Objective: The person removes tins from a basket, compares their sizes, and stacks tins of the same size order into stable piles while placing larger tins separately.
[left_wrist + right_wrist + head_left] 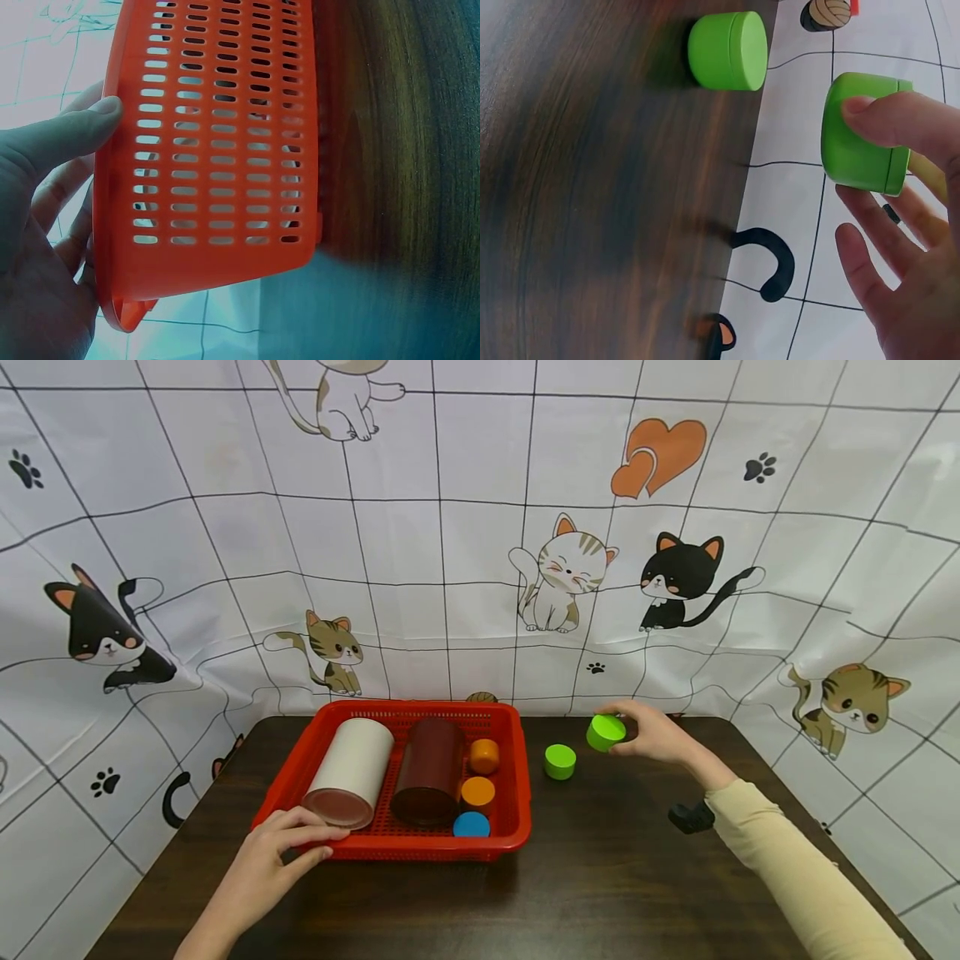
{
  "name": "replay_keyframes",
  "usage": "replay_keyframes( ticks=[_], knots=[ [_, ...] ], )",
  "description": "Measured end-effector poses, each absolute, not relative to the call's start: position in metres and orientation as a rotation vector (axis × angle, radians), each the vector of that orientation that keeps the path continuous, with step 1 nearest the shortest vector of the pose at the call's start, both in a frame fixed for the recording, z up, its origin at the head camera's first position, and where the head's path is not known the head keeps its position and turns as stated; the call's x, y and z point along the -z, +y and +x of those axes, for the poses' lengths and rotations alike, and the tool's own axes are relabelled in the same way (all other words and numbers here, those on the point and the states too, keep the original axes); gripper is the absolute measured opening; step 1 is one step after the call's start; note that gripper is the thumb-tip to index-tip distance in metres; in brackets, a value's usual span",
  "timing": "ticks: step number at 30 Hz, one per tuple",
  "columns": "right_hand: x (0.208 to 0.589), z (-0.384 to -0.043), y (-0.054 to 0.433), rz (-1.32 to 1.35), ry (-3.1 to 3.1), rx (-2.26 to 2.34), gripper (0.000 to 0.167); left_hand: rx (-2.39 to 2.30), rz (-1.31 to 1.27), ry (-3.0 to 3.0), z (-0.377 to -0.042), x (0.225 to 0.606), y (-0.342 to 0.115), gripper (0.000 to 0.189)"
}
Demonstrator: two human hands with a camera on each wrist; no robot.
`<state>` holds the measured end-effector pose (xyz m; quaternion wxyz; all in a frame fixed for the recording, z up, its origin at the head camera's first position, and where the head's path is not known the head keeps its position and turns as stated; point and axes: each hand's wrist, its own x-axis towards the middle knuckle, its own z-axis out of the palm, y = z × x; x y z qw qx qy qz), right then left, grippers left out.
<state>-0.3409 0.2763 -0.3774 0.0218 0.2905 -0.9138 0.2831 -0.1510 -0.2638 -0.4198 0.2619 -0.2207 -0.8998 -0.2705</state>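
Observation:
My left hand (258, 864) holds the front left rim of a red plastic basket (522, 802), thumb outside and fingers over the rim. In the left wrist view, the thumb lies along the edge of the slotted basket wall (225, 270). My right hand (656, 735) pinches a small green lidded jar (602, 734) between thumb and fingers, raised over the back right of the table. The right wrist view has the thumb across the side of this held jar (855, 154). A matching green jar (560, 762) stands on the table between the basket and the right hand.
Inside the basket lie a white cylinder (358, 756) and a dark brown cylinder (435, 760). Along its right side are two orange jars (484, 757) and a blue-topped one (472, 825). A cat-print sheet (480, 552) hangs behind the dark wooden table (600, 877).

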Motion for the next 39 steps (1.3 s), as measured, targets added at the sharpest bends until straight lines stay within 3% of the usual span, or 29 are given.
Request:
replay_keyframes(
  ticks=[39],
  knots=[
    [0.388,-0.351,0.257,0.862,-2.803,-0.770,0.065,0.736,-0.596,-2.445,-0.151,0.419,-0.264,0.048]
  ],
)
